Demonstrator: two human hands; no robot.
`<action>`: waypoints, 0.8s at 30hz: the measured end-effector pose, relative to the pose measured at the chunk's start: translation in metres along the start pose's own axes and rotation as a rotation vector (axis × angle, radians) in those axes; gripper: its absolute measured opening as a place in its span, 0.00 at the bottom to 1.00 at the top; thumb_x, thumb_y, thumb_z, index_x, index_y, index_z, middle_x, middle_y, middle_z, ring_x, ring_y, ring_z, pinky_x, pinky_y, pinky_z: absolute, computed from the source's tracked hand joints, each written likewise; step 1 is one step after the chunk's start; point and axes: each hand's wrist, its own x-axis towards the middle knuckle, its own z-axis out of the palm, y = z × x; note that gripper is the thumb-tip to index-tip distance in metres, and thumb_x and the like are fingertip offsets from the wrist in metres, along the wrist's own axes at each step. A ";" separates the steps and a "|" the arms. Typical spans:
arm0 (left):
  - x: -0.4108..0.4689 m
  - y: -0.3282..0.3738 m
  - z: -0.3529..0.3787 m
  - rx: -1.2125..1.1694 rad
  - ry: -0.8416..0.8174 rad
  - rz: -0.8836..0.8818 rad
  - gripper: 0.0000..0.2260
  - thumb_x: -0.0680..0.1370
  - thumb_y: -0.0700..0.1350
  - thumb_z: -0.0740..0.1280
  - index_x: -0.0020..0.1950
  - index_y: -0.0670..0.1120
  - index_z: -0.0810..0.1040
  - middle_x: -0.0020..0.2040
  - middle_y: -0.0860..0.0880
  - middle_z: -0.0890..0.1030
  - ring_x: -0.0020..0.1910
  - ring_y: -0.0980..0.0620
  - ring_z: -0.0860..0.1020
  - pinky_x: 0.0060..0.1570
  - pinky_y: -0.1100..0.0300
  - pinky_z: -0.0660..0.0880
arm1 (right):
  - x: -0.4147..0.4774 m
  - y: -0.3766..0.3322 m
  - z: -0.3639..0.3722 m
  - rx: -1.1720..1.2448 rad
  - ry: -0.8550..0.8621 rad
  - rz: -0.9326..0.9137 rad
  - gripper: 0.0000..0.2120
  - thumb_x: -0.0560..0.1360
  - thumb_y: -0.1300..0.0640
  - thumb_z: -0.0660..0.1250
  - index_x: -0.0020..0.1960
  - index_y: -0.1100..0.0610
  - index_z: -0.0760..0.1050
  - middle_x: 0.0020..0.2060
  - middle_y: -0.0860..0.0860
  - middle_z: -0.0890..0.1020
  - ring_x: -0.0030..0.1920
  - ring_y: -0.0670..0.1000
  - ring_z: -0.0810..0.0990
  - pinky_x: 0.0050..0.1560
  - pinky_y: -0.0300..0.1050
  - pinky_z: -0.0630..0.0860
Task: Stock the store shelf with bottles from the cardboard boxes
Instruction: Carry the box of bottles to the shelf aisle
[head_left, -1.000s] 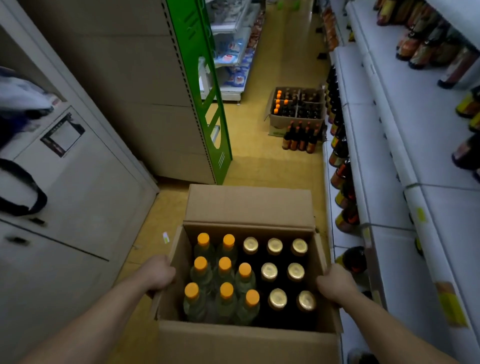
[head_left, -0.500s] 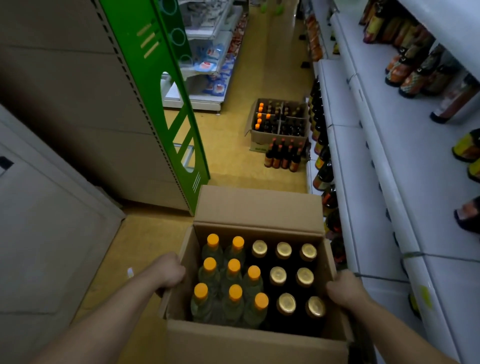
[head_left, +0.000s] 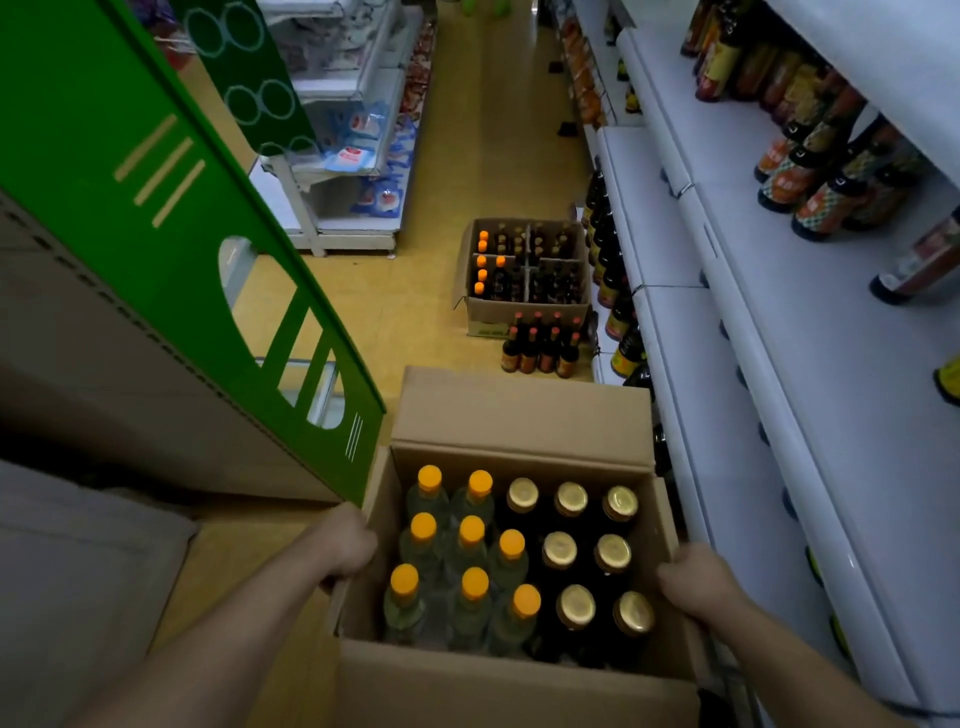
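The open cardboard box (head_left: 519, 410) is held by its two side walls. The left hand (head_left: 343, 545) is curled over the box's left rim and the right hand (head_left: 696, 577) over its right rim, so each grip is clamped on the cardboard. Opposed grips are judged necessary because the load is heavy and must be kept level.

Inside the box, orange-capped bottles (head_left: 470, 535) are packed upright in the left half and gold-capped bottles (head_left: 576, 551) in the right half. They are set close together, which limits tipping. The far flap is folded outward, so the caps are left reachable.

The store shelf (head_left: 810, 322) runs along the box's right side, and this closeness is judged to shorten each transfer. Ahead of the box, a second box (head_left: 524, 270) stands on the floor, with loose bottles (head_left: 540, 353) just in front of it. The carried box appears nearly full, so stocking from it is judged not yet begun.
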 end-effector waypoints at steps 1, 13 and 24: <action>0.010 0.010 -0.008 0.017 0.004 -0.004 0.11 0.79 0.39 0.62 0.35 0.42 0.71 0.38 0.41 0.78 0.43 0.39 0.81 0.33 0.53 0.72 | 0.013 -0.010 -0.006 0.006 0.000 0.001 0.06 0.79 0.63 0.66 0.43 0.58 0.75 0.40 0.56 0.80 0.40 0.51 0.79 0.33 0.41 0.70; 0.157 0.122 -0.060 0.043 -0.002 -0.116 0.11 0.80 0.38 0.64 0.37 0.41 0.74 0.35 0.42 0.78 0.34 0.46 0.79 0.32 0.55 0.76 | 0.202 -0.104 -0.082 0.037 -0.052 0.000 0.10 0.78 0.65 0.66 0.38 0.57 0.74 0.34 0.54 0.78 0.35 0.50 0.76 0.29 0.39 0.65; 0.320 0.191 -0.036 -0.015 -0.074 -0.127 0.14 0.78 0.38 0.67 0.32 0.42 0.73 0.32 0.45 0.75 0.32 0.50 0.75 0.28 0.60 0.69 | 0.366 -0.129 -0.086 0.052 -0.037 0.104 0.04 0.76 0.63 0.68 0.42 0.60 0.77 0.38 0.57 0.80 0.38 0.53 0.78 0.32 0.40 0.68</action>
